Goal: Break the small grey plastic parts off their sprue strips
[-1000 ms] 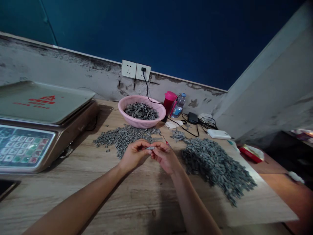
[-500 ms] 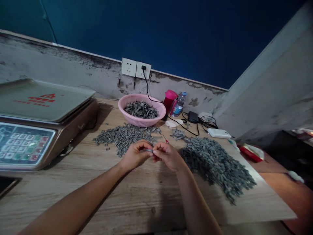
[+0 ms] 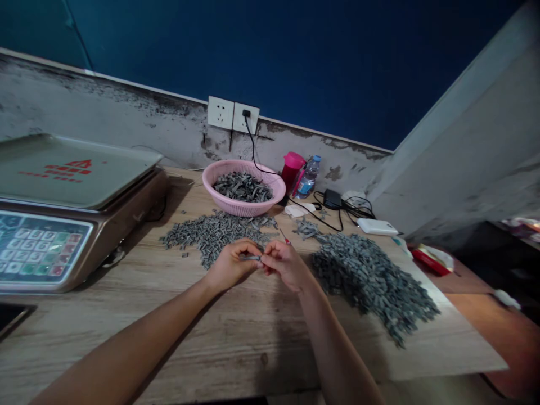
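Observation:
My left hand (image 3: 236, 263) is closed in a pinch on a small grey strip (image 3: 252, 257), which shows between thumb and forefinger. Its fingertips meet those of my right hand (image 3: 287, 265), also closed, above the table. A thin tool with a red handle (image 3: 287, 241) juts up from behind the right hand's fingers, its slim tip toward the back; most of the handle is hidden. Behind the left hand spreads a heap of small grey pieces (image 3: 211, 233). A larger pile of grey pieces (image 3: 371, 275) lies right of my right hand.
A pink basket (image 3: 244, 210) holds grey strips. Left stands a scale (image 3: 80, 180). Behind are a pink-lidded cup (image 3: 292, 169), a water bottle (image 3: 309, 177), an adapter (image 3: 332, 198) with black cables and a white device (image 3: 377, 226). The table (image 3: 202, 349) ends at the right.
The view has shifted slightly. Both hands stay together at nearly the same spot, still pinched around the small grey strip, with only slight finger movement.

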The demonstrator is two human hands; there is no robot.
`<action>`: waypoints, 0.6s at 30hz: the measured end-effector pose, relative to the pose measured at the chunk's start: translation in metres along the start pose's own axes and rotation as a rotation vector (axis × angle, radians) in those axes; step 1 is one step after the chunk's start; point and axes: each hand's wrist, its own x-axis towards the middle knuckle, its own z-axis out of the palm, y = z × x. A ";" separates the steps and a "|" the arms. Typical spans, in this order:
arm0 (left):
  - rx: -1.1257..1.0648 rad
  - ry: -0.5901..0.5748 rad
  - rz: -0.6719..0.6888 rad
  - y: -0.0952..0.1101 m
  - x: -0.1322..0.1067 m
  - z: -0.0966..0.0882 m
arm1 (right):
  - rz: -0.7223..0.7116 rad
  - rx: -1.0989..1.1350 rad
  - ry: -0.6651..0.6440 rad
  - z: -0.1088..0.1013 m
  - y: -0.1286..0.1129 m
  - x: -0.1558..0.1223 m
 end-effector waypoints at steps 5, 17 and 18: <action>0.408 0.123 0.114 -0.004 -0.001 0.001 | -0.052 -0.142 0.158 0.009 0.007 0.006; 0.462 0.158 0.181 -0.002 -0.002 -0.001 | -0.090 -0.249 0.247 0.013 0.013 0.009; 0.385 0.165 0.126 -0.002 -0.001 -0.001 | -0.089 -0.207 0.248 0.014 0.012 0.009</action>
